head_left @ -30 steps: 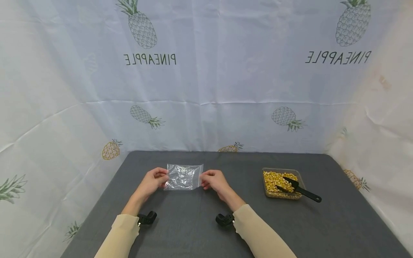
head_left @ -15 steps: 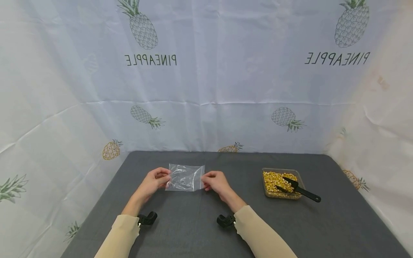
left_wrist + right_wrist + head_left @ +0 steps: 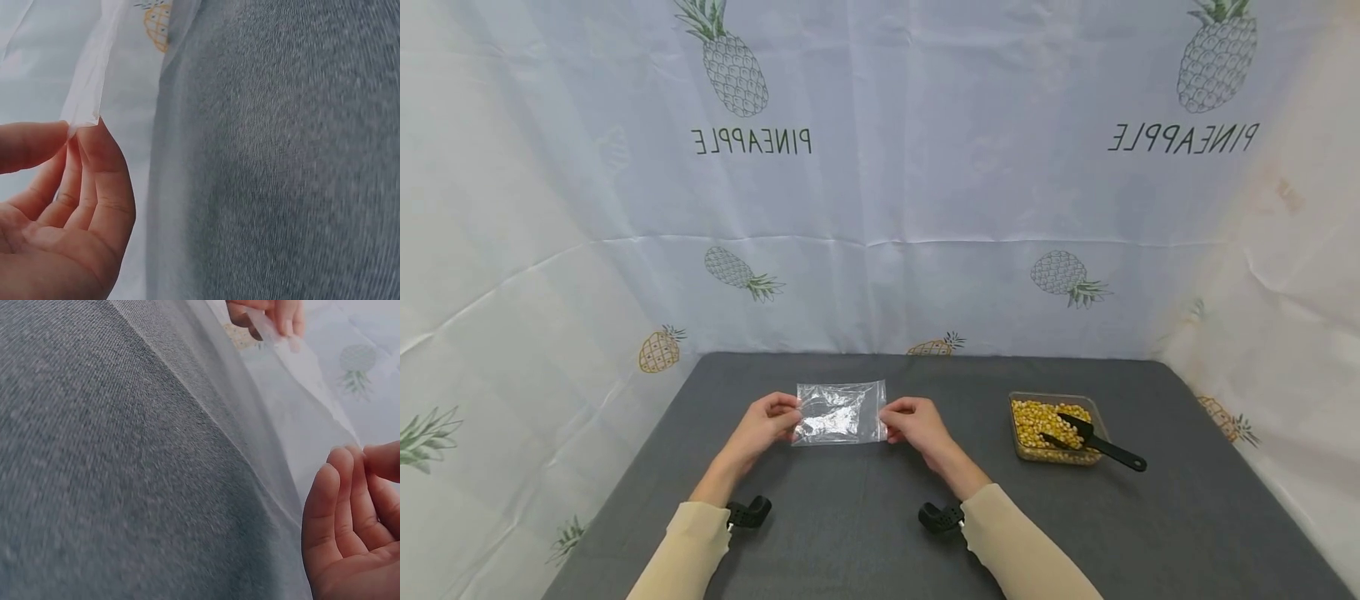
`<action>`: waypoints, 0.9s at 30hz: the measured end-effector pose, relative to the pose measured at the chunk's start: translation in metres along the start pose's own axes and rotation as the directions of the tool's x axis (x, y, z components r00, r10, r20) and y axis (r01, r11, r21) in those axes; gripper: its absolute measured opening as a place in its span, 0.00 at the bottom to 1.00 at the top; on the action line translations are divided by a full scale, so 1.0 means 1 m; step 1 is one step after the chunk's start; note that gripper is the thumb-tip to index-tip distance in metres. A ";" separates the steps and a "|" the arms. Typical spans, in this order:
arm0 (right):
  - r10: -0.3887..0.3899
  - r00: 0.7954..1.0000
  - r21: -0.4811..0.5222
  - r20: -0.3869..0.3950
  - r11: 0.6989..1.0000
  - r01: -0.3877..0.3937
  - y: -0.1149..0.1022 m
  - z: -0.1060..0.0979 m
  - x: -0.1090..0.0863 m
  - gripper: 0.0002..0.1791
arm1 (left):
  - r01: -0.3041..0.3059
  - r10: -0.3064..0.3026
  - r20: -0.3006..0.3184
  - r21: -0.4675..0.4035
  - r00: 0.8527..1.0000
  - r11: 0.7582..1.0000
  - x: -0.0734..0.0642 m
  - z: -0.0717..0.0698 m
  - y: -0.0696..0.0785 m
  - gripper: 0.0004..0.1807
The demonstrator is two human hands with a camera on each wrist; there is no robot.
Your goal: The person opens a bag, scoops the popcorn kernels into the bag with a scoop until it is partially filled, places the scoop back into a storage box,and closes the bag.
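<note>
A clear plastic zip bag (image 3: pixel 838 413) is stretched sideways between both hands above the grey table, flat and with nothing in it. My left hand (image 3: pixel 767 423) pinches its left edge between thumb and fingers. At the other edge, beside the zip strip, my right hand (image 3: pixel 917 423) pinches the bag the same way. The left wrist view shows the bag's corner (image 3: pixel 87 106) between thumb and index finger. In the right wrist view the bag (image 3: pixel 306 381) runs from the right fingertips to the left hand behind.
To the right stands a clear plastic tub (image 3: pixel 1028 452) of yellow corn kernels (image 3: pixel 1037 417). A black scoop (image 3: pixel 1108 447) lies in the kernels, its handle sticking out over the rim toward the front right. Pineapple-printed cloth (image 3: pixel 880 183) hangs behind the grey table (image 3: pixel 850 533).
Both hands and the bag have shifted slightly to the right. The right hand has moved further, so the bag is drawn a little wider. The tub and scoop stay put.
</note>
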State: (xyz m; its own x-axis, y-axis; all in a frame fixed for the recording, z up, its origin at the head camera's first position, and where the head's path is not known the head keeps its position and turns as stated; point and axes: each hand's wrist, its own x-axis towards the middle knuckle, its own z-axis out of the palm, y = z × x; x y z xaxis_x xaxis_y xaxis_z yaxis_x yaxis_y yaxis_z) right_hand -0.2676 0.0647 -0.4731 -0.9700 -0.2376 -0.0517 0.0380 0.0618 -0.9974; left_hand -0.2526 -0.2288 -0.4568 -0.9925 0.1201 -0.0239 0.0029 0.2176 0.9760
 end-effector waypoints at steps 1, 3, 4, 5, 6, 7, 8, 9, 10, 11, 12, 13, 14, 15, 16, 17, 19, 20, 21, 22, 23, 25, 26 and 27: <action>-0.003 1.000 0.000 0.001 1.000 0.003 -0.001 -0.002 -0.001 0.11 | -0.003 0.003 0.002 0.008 1.000 1.000 0.001 0.001 0.000 0.17; -0.003 1.000 0.006 0.000 1.000 0.003 -0.003 -0.005 -0.003 0.11 | -0.005 0.005 -0.005 0.018 1.000 1.000 0.002 0.005 -0.001 0.18; -0.006 1.000 0.008 -0.001 1.000 0.006 -0.004 -0.006 -0.004 0.10 | -0.004 0.004 -0.006 0.025 1.000 1.000 0.003 0.007 -0.001 0.18; -0.011 1.000 0.012 -0.002 1.000 0.011 -0.005 -0.008 -0.005 0.10 | -0.002 0.003 -0.008 0.036 1.000 0.999 0.005 0.008 -0.002 0.18; -0.009 1.000 0.018 -0.005 1.000 0.009 -0.007 -0.010 -0.007 0.10 | -0.003 0.003 -0.007 0.045 1.000 0.999 0.006 0.010 -0.002 0.18; -0.012 1.000 0.023 -0.005 1.000 0.012 -0.008 -0.012 -0.008 0.10 | -0.003 0.003 -0.002 0.050 1.000 0.999 0.007 0.011 -0.002 0.18; -0.015 1.000 0.027 -0.004 1.000 0.015 -0.009 -0.013 -0.009 0.10 | 0.000 0.000 0.002 0.053 1.000 0.999 0.008 0.013 -0.002 0.18; -0.019 1.000 0.032 -0.003 0.999 0.019 -0.010 -0.015 -0.011 0.10 | -0.004 0.003 0.013 0.056 1.000 0.998 0.008 0.014 -0.001 0.18; -0.023 1.000 0.036 -0.001 0.999 0.023 -0.011 -0.017 -0.012 0.10 | -0.005 0.003 0.021 0.065 1.000 0.998 0.008 0.016 -0.001 0.19; -0.031 1.000 0.041 0.003 0.999 0.030 -0.013 -0.019 -0.013 0.11 | -0.007 0.005 0.028 0.071 1.000 0.997 0.008 0.017 0.001 0.18; -0.032 0.999 0.043 0.006 0.999 0.032 -0.014 -0.020 -0.015 0.11 | -0.007 0.005 0.034 0.073 0.999 0.997 0.008 0.018 0.002 0.18; -0.038 0.999 0.044 0.009 0.998 0.037 -0.015 -0.022 -0.016 0.11 | -0.006 0.003 0.038 0.076 0.999 0.997 0.008 0.020 0.003 0.18; -0.041 0.999 0.044 0.011 0.998 0.041 -0.016 -0.024 -0.016 0.11 | -0.009 0.006 0.041 0.087 0.999 0.996 0.008 0.021 0.004 0.18; -0.045 0.999 0.044 0.012 0.998 0.044 -0.017 -0.025 -0.017 0.12 | -0.010 0.007 0.039 0.093 0.999 0.996 0.007 0.022 0.004 0.18; -0.049 0.999 0.044 0.012 0.998 0.048 -0.019 -0.027 -0.018 0.12 | -0.008 0.004 0.035 0.104 0.999 0.995 0.008 0.023 0.005 0.18; -0.051 0.999 0.044 0.011 0.998 0.050 -0.020 -0.028 -0.019 0.12 | -0.007 0.004 0.033 0.109 0.999 0.994 0.007 0.025 0.006 0.18; -0.055 0.999 0.046 0.005 0.997 0.054 -0.022 -0.031 -0.020 0.11 | -0.015 0.010 0.034 0.129 0.999 0.992 0.007 0.027 0.007 0.19; -0.057 0.998 0.047 0.003 0.997 0.057 -0.023 -0.032 -0.022 0.11 | -0.021 0.016 0.034 0.139 0.999 0.990 0.007 0.028 0.007 0.19; -0.060 0.998 0.045 0.001 0.997 0.060 -0.024 -0.033 -0.023 0.11 | -0.020 0.016 0.032 0.143 0.999 0.989 0.006 0.029 0.008 0.19; -0.064 0.998 0.046 0.000 0.997 0.064 -0.025 -0.034 -0.023 0.11 | -0.024 0.019 0.033 0.149 0.999 0.989 0.006 0.031 0.009 0.20; -0.067 0.998 0.046 0.000 0.997 0.067 -0.026 -0.035 -0.024 0.11 | -0.030 0.025 0.037 0.152 0.999 0.988 0.005 0.032 0.010 0.20; -0.072 0.997 0.044 0.002 0.996 0.072 -0.028 -0.037 -0.026 0.12 | -0.040 0.033 0.046 0.157 0.998 0.987 0.005 0.035 0.012 0.19; -0.072 0.997 0.041 0.003 0.997 0.071 -0.029 -0.038 -0.026 0.12 | -0.044 0.037 0.049 0.155 0.998 0.987 0.004 0.037 0.014 0.19; -0.072 0.997 0.041 0.004 0.997 0.071 -0.029 -0.039 -0.026 0.13 | -0.048 0.040 0.058 0.153 0.998 0.987 0.004 0.039 0.015 0.19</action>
State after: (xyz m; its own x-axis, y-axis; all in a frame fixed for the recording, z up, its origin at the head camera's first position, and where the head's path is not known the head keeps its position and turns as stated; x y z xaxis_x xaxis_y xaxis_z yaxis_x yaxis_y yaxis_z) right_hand -0.2525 0.1074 -0.4407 -0.9692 -0.2454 0.0198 -0.0216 0.0045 -0.9998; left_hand -0.2520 -0.1874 -0.4505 -0.9828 0.1849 0.0026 0.0697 0.3573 0.9314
